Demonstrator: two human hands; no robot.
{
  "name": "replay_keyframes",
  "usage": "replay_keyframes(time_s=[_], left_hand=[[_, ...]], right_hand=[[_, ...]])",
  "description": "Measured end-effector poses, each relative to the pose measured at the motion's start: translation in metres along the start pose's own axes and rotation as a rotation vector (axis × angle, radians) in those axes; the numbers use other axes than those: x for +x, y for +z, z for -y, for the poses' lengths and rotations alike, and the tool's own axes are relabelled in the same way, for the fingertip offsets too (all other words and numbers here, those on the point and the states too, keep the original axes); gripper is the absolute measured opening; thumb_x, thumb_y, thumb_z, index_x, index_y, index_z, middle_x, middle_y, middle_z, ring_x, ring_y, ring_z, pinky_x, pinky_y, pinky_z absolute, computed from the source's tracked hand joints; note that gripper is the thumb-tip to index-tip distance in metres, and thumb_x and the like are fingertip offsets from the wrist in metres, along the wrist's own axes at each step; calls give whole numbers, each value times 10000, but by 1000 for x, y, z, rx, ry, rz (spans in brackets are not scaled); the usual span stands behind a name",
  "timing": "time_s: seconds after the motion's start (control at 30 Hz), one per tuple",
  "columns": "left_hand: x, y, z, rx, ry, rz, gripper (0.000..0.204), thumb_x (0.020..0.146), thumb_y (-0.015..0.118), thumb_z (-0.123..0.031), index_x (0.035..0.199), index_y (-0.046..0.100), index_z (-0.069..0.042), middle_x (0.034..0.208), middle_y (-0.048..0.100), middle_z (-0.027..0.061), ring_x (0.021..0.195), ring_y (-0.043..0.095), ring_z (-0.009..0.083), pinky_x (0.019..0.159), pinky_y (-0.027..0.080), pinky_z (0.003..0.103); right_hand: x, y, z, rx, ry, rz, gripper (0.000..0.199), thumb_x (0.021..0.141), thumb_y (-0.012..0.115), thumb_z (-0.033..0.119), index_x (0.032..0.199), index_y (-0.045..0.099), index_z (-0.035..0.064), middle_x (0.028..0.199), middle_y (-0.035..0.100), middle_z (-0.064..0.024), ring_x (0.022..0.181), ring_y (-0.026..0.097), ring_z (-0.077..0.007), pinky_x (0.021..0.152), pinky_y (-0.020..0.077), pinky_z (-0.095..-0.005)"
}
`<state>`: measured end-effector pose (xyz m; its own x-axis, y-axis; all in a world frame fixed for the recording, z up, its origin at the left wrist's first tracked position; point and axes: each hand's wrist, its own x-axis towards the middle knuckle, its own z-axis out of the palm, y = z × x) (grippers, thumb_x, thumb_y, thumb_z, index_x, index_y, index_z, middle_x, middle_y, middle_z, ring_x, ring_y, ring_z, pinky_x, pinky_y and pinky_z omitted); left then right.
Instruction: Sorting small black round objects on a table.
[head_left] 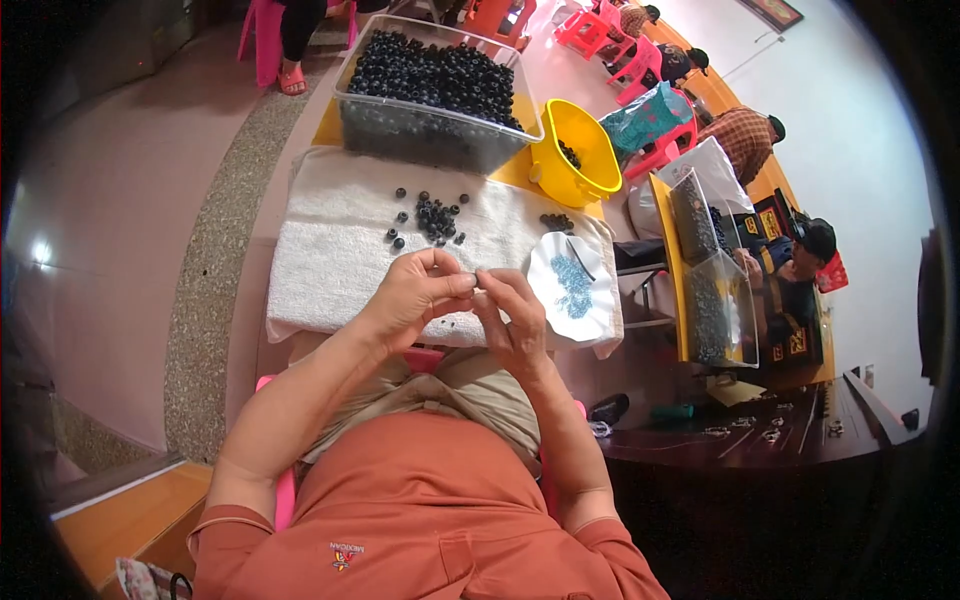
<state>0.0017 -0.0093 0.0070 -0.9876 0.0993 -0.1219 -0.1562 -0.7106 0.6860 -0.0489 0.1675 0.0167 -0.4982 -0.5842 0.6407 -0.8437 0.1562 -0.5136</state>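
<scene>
White towel [330, 260] covers the low table. Above its near edge, left hand [415, 295] and right hand [515, 320] meet, fingertips pinched on a small dark bead [472, 280]; threading seems underway. Beyond lie loose beads [435, 215], a white dish [575, 285], a full clear tub [435, 95].

Bright, even daylight over my view; glare spot on the floor [42, 250] at left, edges bent and dark, corners blurred

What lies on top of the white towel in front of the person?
On the white towel lie loose dark beads and a white dish of blue beads. The left hand and right hand hide its near edge.
</scene>
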Motion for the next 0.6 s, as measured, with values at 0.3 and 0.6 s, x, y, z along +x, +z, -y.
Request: replay_keyframes(time_s=[0.3,0.6], left_hand=[[6,-16,-29,44,207,-108,98,876,679,-60,949,613,-63,861,656,24,781,657,114,777,580,268],[6,-23,-36,-11,227,-128,109,879,677,-61,964,609,-53,884,655,31,786,660,121,766,578,254]], right_hand=[[31,4,-36,67,320,99,218,884,645,38,1095,646,-18,964,646,-111,723,631,-141,642,496,-244],[59,26,-65,-412,375,321,209,802,658,136,976,706,30,938,663,-172,886,635,-362,812,492,-413]])
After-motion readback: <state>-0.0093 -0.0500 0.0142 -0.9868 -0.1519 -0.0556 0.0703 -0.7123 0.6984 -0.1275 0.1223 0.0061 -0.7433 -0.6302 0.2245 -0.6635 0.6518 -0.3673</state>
